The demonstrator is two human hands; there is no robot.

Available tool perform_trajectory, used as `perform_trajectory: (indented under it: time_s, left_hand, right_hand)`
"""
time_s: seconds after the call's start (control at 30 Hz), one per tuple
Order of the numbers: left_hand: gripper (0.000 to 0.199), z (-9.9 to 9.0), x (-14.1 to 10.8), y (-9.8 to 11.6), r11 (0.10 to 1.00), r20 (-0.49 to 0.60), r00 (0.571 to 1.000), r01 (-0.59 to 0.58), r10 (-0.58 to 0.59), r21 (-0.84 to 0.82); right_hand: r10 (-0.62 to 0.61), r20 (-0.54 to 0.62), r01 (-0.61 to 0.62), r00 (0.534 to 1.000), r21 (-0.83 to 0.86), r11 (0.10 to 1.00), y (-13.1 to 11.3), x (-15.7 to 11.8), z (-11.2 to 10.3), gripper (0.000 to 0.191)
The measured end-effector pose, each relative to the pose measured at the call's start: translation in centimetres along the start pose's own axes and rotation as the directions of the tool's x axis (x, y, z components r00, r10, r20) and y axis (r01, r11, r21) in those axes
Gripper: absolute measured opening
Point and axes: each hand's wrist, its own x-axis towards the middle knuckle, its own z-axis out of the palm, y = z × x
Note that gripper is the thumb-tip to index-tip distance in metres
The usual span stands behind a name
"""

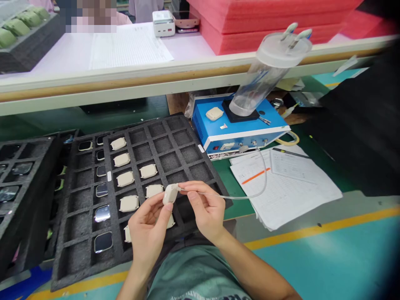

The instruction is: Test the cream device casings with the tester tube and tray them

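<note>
We note, at lower centre of the frame, the left hand (149,227) pinching a small cream casing (170,193) between thumb and fingertips, held above the black foam tray (175,143). The right hand (204,208) pinches the end of a thin clear tube (250,193) against the casing's right edge. The tube runs up right to the blue box (237,129). Matching casings (125,179) sit in the tray's left cells. Printed sheets (287,183) lie at right.

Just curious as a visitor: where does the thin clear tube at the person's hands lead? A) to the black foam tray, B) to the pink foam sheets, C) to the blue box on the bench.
C: the clear tube curves up from the right hand to the blue box's front.
</note>
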Motion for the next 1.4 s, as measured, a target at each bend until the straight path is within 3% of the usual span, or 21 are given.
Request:
perform_trajectory:
  time_s: [0.5, 0.8, 1.1, 1.4]
  left_hand:
    - [0.034, 0.4, 0.3, -0.3, 0.994, -0.048, 0.998, 0.047, -0.042, 0.101]
    - [0.028, 0.6, 0.5, -0.2, 0.995, -0.028, 0.999, 0.020, -0.017, 0.102]
    - [0.034, 0.4, 0.6, -0.1, 0.987, -0.067, 0.997, 0.042, -0.032, 0.155]
    - [0.033, 0.4, 0.9, 0.1, 0.994, -0.038, 0.999, 0.017, -0.012, 0.112]
  right_hand:
    - [0.017, -0.009, -0.017, 1.000, -0.038, 0.999, 0.0, 0.7, -0.1, 0.016]
    - [0.022, -0.015, -0.023, 1.000, -0.043, 0.999, -0.2, 0.8, -0.1, 0.016]
    - [0.015, -0.035, -0.017, 0.999, -0.037, 0.999, -0.1, 1.2, 0.2, 0.018]
    - [0.059, -0.050, -0.057, 0.997, 0.034, 0.998, 0.0, 1.3, 0.7, 0.019]
